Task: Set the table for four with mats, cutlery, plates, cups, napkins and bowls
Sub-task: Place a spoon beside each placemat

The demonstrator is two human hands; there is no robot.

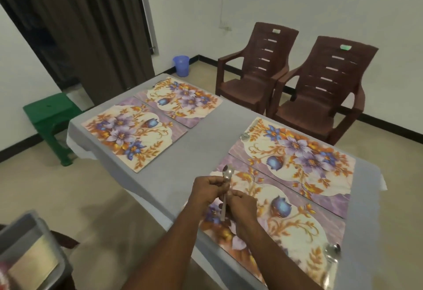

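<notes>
We log first the spoon, held above the near left corner of the near mat, bowl pointing away and handle running back toward us; it may be more than one piece bunched together, which we cannot tell. Our left hand curls its fingers round the spoon just below the bowl, and our right hand pinches the handle lower down, the two hands touching each other. Four floral mats lie flat on the grey-clothed table: the near mat, a second mat edge to edge beyond it, a third mat across the table to the left, and a fourth mat adjoining that one at the far end. We note cutlery at the near mat's right edge, blurred; a small metal piece at the second mat's far left corner; another barely visible at the fourth mat's far corner. Off the table: a grey bin at lower left, a green stool at left, a blue jug on the floor by the curtain, and two brown chairs against the wall.
</notes>
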